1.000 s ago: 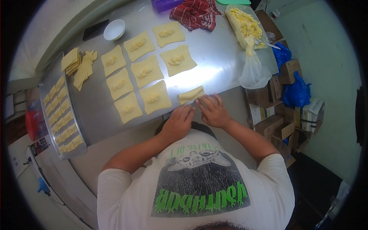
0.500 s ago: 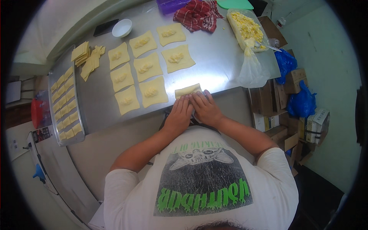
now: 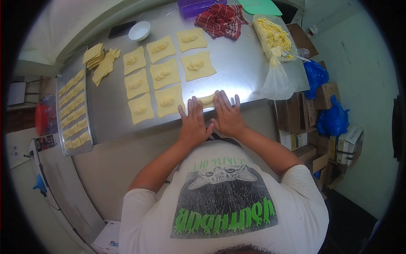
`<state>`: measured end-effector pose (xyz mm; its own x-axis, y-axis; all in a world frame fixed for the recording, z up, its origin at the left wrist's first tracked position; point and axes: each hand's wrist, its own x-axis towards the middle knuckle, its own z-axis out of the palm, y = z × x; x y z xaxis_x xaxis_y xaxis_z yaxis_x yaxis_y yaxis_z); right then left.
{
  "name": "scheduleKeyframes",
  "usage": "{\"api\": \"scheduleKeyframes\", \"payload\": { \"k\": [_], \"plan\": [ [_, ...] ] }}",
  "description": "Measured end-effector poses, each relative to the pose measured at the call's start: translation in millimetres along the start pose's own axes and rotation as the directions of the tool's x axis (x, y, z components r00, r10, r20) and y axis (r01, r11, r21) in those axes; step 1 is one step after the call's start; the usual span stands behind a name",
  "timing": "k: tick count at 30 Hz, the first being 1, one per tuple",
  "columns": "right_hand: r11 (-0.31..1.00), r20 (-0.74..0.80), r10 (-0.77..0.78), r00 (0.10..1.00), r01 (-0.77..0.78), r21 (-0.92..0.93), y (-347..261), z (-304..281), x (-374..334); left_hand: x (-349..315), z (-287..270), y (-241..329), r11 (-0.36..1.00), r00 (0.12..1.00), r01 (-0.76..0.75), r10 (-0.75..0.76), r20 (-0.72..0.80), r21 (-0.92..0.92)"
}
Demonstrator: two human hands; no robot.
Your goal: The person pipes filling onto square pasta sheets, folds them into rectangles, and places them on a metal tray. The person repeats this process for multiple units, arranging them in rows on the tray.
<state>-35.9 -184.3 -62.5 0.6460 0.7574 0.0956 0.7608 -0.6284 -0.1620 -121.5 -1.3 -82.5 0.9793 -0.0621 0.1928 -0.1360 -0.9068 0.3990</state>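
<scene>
Head view: dough roll (image 3: 207,100) between fingertips of left hand (image 3: 194,127) and right hand (image 3: 229,118), both spread

White tee (image 3: 306,211), loose short sleeves (image 3: 299,182) ending above the elbows. Big dark print (image 3: 224,194) up front, speckled; grey cat-like face (image 3: 222,174) toward the waist, bold drippy green letters (image 3: 207,223) toward the neck, fainter green text (image 3: 230,161) past the face.
</scene>
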Motion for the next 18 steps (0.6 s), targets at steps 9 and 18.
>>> {"api": "scheduleKeyframes", "payload": {
  "k": [9, 18],
  "plan": [
    [0.994, 0.096, -0.01, 0.995, -0.001, 0.112, 14, -3, 0, 2, -5, 6, 0.999, 0.996, 0.037, -0.04, 0.081, 0.031],
    [0.998, 0.054, 0.036, 0.998, -0.039, 0.055, 12, -1, 2, -5, -4, 6, 0.994, 0.998, 0.044, -0.049, 0.049, 0.098]
  ]
}}
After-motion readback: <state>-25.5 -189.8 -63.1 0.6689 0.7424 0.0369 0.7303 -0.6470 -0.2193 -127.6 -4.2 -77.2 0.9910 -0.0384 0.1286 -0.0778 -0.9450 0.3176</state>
